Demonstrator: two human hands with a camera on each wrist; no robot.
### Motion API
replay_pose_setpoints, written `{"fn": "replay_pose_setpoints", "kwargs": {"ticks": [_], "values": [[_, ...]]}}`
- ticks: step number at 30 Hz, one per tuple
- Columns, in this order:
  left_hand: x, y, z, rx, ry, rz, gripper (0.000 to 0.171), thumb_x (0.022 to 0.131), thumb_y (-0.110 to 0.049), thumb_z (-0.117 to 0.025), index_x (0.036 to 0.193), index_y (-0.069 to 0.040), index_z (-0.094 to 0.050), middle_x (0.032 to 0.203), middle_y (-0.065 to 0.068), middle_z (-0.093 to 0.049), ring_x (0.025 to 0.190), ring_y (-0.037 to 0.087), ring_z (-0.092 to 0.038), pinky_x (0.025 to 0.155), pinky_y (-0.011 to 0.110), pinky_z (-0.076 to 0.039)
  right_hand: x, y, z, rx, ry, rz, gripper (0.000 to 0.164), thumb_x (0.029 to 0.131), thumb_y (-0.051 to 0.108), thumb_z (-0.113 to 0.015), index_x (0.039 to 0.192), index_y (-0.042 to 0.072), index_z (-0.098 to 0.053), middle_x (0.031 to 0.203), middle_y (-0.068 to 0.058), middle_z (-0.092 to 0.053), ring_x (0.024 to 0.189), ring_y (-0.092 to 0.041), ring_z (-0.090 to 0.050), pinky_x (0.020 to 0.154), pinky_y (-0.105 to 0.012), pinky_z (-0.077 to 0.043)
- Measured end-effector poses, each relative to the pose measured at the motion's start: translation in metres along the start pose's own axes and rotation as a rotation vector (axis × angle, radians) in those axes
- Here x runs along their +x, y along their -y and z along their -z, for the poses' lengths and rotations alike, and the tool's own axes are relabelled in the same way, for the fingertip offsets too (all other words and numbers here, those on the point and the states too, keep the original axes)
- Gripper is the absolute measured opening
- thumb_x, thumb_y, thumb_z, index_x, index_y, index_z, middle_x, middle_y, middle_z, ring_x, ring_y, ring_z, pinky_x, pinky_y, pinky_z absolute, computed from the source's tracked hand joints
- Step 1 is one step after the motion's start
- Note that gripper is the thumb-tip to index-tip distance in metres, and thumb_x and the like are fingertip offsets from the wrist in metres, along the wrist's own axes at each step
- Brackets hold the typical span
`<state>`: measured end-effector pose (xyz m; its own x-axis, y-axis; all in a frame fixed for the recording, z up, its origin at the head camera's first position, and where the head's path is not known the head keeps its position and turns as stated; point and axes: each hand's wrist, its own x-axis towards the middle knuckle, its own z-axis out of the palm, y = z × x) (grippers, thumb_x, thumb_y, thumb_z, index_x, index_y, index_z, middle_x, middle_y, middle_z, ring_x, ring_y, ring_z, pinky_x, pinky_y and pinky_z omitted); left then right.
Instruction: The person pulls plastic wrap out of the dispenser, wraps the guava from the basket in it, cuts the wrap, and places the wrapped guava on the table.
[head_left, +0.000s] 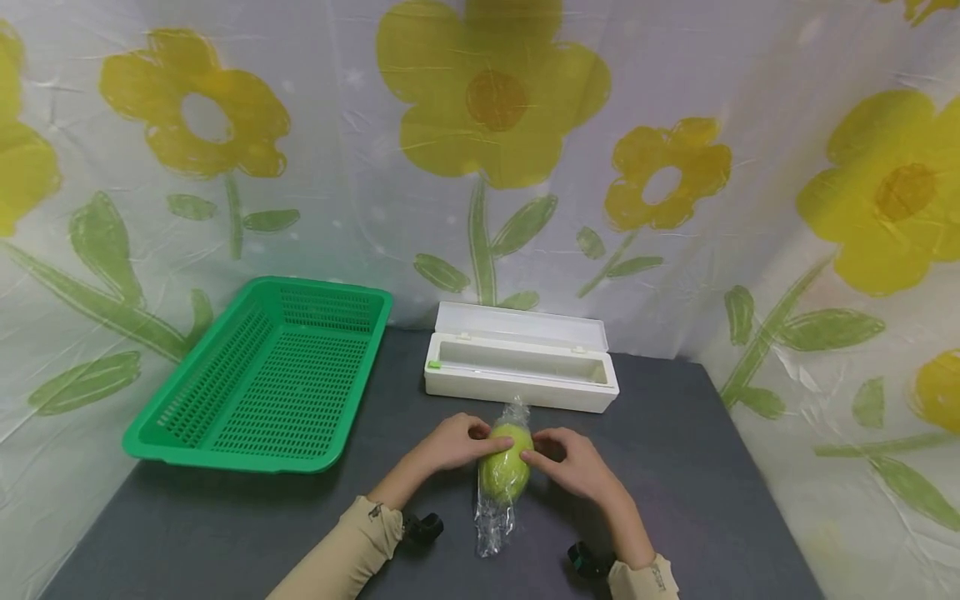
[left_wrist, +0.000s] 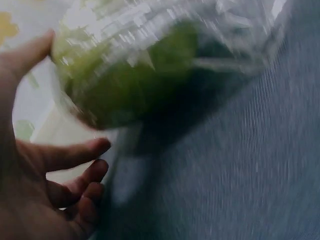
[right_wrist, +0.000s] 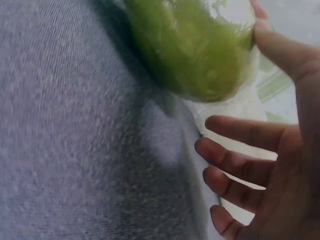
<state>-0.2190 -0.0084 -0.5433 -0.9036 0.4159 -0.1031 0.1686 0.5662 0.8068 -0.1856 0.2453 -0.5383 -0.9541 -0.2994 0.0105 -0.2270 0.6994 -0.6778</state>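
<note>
A yellow-green fruit wrapped in clear plastic film lies on the dark grey table. The film is bunched at the far end and trails toward me in a loose crumpled tail. My left hand is on its left side, thumb on the fruit. In the left wrist view, the other fingers stay below the fruit with a gap. From the right, my right hand touches the fruit with the thumb. Its other fingers are spread and apart from the fruit in the right wrist view.
Just behind the fruit stands a long white box with its lid raised. At the left is a green slatted plastic basket. A flower-printed curtain hangs behind the table and along its sides.
</note>
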Motion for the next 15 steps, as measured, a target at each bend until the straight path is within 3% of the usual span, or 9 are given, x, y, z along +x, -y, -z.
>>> {"fn": "replay_pose_setpoints", "kwargs": {"ticks": [6, 11, 15], "values": [[0.009, 0.016, -0.001, 0.106, 0.102, -0.113, 0.064, 0.097, -0.067, -0.063, 0.119, -0.010, -0.081, 0.122, 0.009, -0.062, 0.112, 0.025, -0.049, 0.094, 0.049, -0.046, 0.010, -0.010, 0.002, -0.039, 0.159, 0.101, 0.041, 0.107, 0.042, -0.061, 0.123, 0.007, -0.077, 0.114, -0.007, -0.065, 0.106, -0.024, -0.055, 0.088, -0.047, -0.048], [0.011, 0.019, -0.004, 0.083, 0.125, -0.136, 0.062, 0.095, -0.072, -0.063, 0.110, -0.014, -0.081, 0.126, 0.010, -0.057, 0.120, 0.028, -0.044, 0.098, 0.052, -0.045, 0.019, -0.015, 0.005, -0.037, 0.246, 0.154, 0.033, 0.109, 0.043, -0.058, 0.104, 0.017, -0.078, 0.103, 0.000, -0.058, 0.094, -0.017, -0.045, 0.079, -0.038, -0.039], [0.012, 0.020, -0.007, 0.040, 0.113, -0.145, 0.060, 0.094, -0.073, -0.063, 0.106, -0.017, -0.080, 0.129, 0.011, -0.057, 0.121, 0.028, -0.045, 0.099, 0.053, -0.045, 0.026, -0.019, 0.008, -0.033, 0.272, 0.199, 0.029, 0.108, 0.040, -0.060, 0.104, 0.018, -0.078, 0.100, 0.002, -0.059, 0.091, -0.015, -0.044, 0.080, -0.036, -0.034]]}}
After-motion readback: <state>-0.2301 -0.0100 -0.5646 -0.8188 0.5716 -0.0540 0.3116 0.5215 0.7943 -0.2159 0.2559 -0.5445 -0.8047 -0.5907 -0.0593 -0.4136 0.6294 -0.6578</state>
